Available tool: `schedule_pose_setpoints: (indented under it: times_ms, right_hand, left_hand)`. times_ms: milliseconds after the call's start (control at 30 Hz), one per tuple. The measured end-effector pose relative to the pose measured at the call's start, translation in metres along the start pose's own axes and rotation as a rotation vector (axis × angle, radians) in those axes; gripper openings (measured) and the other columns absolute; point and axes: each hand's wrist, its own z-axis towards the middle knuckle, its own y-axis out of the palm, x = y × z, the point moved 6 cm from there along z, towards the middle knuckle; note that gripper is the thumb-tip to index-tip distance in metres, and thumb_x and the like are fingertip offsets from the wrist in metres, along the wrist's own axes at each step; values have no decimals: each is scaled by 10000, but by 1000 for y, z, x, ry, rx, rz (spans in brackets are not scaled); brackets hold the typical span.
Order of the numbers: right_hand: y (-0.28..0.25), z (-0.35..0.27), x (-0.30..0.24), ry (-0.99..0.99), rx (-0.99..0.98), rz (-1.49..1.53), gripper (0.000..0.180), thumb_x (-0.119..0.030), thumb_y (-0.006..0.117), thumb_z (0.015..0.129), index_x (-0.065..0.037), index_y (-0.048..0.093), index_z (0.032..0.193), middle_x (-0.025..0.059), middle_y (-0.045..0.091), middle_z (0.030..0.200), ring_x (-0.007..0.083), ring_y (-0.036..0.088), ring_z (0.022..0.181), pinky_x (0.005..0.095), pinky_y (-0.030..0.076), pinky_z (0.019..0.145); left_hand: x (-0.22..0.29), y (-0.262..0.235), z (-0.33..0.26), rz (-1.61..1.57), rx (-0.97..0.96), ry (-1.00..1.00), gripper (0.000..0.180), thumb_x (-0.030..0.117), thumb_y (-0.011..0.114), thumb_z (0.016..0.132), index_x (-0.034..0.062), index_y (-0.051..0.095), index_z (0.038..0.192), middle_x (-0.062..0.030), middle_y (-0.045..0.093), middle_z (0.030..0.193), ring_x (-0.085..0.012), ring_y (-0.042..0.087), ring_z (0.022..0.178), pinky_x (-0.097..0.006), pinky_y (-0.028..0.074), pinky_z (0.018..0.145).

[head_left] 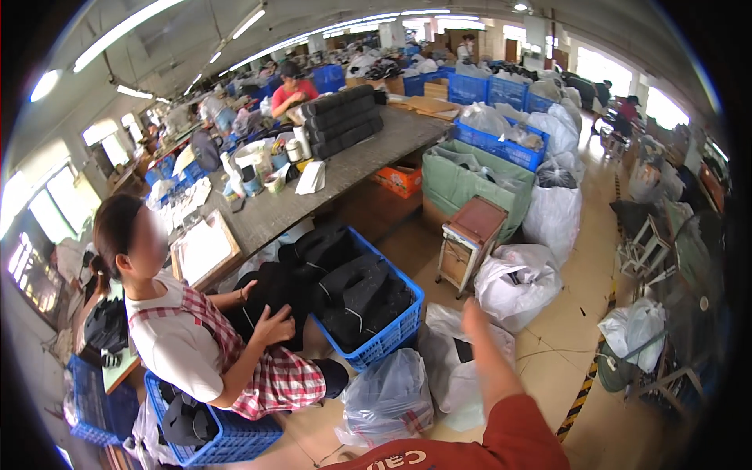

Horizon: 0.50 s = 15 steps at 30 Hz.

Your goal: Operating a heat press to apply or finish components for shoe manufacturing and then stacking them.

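My right forearm, in a red sleeve, reaches up from the lower edge. My right hand [475, 319] is raised in front of white plastic sacks; its fingers are blurred, and I see nothing plainly held in it. Nearest to it are a stuffed white sack [518, 283] and a small wooden-topped stool [475, 219]. My left hand does not show. At my left a co-worker in a red checked apron [270, 384] holds a black fabric piece [276, 294] in both hands. Beside this person a blue crate [384, 345] holds black, thick-looking moulded pieces [360, 301].
A long worktable [337, 184] carries stacked black bundles [342, 121], bottles and cups. Another blue crate [235, 442] stands behind the co-worker. Clear plastic bags [389, 395] crowd the floor. A green sack [470, 188] stands near the table's end. Striped floor tape [583, 388] runs along the right.
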Motion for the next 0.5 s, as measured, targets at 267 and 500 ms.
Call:
schedule_pose_setpoints:
  times_ms: [267,500]
  right_hand:
    - [193,-422,-97,-888,-1662,274,298,-277,574,807,-101,654,1034,94,650,1016,275,601,952,377,463,829]
    - [0,-258,-218,-604,-1050,682,401,-176,700,753,-51,534,1096,53,588,896,128,568,858,271,461,766]
  left_hand:
    - [-51,28,-73,-92,47,-94,233,295,584,824,69,637,837,-57,645,817,-182,633,856,-303,491,695]
    - [-120,60,-117,-172,34,40,266,311,577,844,57,655,863,-52,652,828,-149,635,865,-278,488,703]
